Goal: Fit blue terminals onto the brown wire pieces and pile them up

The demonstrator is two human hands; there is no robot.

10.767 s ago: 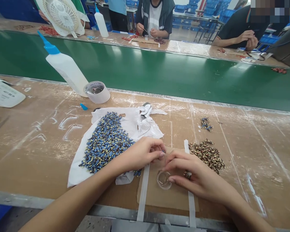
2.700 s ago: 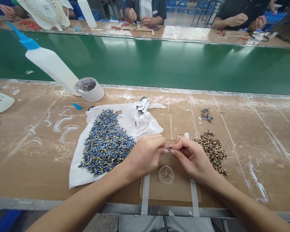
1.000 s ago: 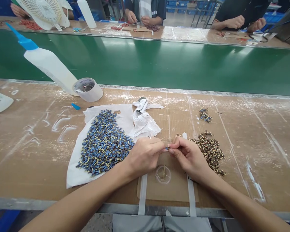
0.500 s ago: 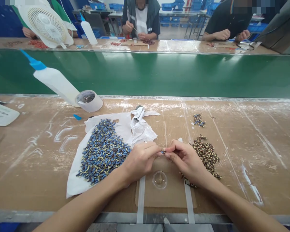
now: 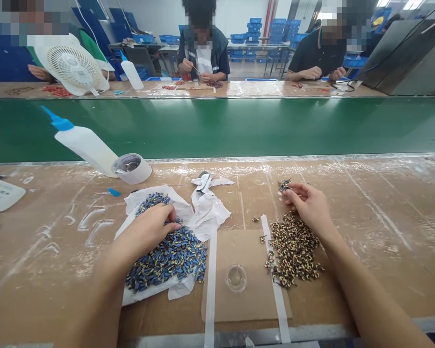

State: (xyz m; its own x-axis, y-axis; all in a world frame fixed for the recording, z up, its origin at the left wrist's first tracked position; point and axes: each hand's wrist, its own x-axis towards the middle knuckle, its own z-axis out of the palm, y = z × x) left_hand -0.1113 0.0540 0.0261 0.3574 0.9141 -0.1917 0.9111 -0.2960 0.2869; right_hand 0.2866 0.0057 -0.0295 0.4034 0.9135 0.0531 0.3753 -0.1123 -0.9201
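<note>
My left hand (image 5: 154,224) is over the heap of small blue, yellow and dark pieces (image 5: 166,261), its fingers curved and a gap between thumb and forefinger. The heap rests on white paper (image 5: 181,195). My right hand (image 5: 310,203) has thumb and fingertips drawn together beside a small cluster of blue and tan pieces (image 5: 284,184); whatever lies between them is too small to make out. Below that hand spreads a heap of small dark and cream curled pieces (image 5: 293,251). Between the heaps, a clear little cup (image 5: 236,278) stands on a cardboard pad (image 5: 253,307).
A white squeeze bottle with blue nozzle (image 5: 87,147) leans on a tape roll (image 5: 132,169). A blue cap (image 5: 113,192) lies nearby. Crumpled paper (image 5: 210,208) sits behind the pad. Across a green belt (image 5: 217,128), people work beside a fan (image 5: 69,63).
My hands, together over the pad with a small blue piece at the fingertips, have parted. The left went to the blue heap, the right to the small cluster. The camera view has tilted up.
</note>
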